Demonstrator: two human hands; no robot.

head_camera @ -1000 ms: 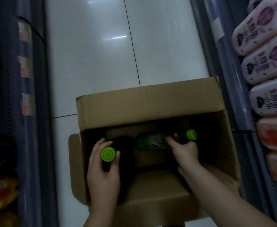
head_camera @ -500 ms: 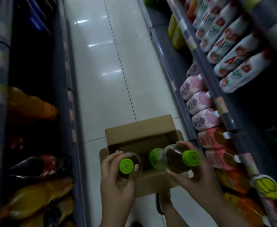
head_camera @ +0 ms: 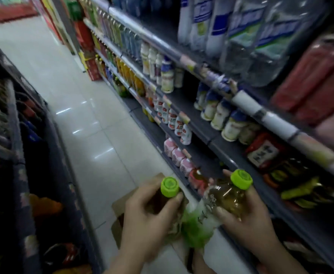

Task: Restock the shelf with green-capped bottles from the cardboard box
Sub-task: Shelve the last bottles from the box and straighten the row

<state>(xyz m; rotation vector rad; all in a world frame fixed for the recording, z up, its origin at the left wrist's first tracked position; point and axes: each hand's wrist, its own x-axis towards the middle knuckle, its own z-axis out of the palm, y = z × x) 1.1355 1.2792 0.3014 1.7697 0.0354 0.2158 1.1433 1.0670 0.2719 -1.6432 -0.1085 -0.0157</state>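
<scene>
You hold two green-capped bottles, one per hand: your left hand [head_camera: 152,212] grips the left bottle [head_camera: 167,196], your right hand [head_camera: 247,218] wraps the right bottle [head_camera: 224,196]. One cardboard box [head_camera: 122,216] sits below your hands; the shelf [head_camera: 241,169] lies beyond your right hand. Since half a second ago, both bottles have risen well above the box.

Single head-worn view, looking forward-down along aisle floor [head_camera: 79,107]; close above cardboard box [head_camera: 122,204], shelf [head_camera: 201,123] rising right of box, tilted frame.
</scene>
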